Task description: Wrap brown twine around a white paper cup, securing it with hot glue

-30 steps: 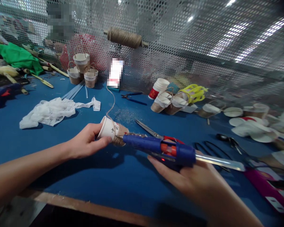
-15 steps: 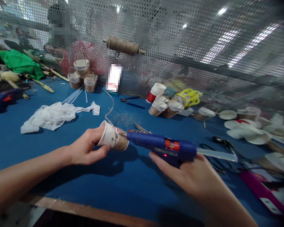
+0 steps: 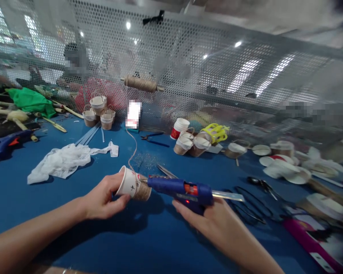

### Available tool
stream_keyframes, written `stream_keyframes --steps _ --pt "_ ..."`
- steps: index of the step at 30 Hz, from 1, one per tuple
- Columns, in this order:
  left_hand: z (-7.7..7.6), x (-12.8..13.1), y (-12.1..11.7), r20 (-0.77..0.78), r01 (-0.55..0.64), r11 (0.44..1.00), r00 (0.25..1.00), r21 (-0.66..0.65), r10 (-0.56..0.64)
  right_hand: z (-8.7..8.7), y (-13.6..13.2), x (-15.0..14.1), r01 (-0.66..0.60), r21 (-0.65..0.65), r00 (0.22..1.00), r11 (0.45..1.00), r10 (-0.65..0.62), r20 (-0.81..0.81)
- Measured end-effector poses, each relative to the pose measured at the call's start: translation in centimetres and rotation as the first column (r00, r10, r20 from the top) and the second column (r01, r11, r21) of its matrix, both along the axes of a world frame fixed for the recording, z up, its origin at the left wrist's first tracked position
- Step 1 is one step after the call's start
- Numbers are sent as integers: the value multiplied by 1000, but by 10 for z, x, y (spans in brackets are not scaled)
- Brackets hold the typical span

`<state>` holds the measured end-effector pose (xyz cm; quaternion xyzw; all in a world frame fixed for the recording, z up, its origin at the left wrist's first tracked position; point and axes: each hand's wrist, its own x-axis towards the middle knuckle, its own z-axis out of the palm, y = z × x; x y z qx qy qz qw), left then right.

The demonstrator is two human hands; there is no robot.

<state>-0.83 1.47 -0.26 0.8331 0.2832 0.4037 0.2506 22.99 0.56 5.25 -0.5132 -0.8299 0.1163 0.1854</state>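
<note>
With the left hand (image 3: 106, 198) clasping the paper cup (image 3: 128, 184) near its rim, tilted over the blue table (image 3: 148, 239) so its jute twine wrapping (image 3: 143, 191) lies exposed, the right hand (image 3: 211, 220) grasps the glue gun (image 3: 174, 186) roughly level, nozzle right at the twine's edge.

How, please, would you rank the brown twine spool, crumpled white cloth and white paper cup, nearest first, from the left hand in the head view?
1. White paper cup, in the left hand.
2. Crumpled white cloth, to its left.
3. Brown twine spool, high at back.
</note>
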Motion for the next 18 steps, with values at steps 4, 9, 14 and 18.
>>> stream_keyframes --steps 4,9,14,18 --pt "-1 0 2 2 0 1000 1000 11 0 0 1 -1 -12 -33 1000 999 12 -10" --pt "-3 1 3 18 8 1000 1000 14 -8 -1 4 -2 -25 -25 998 999 24 -64" --pt "-5 0 3 34 26 1000 999 1 -26 -5 6 -2 7 -45 996 999 -10 -84" --pt "-5 -1 3 25 16 1000 1000 17 -17 -6 7 -1 -4 -69 996 998 -2 -85"
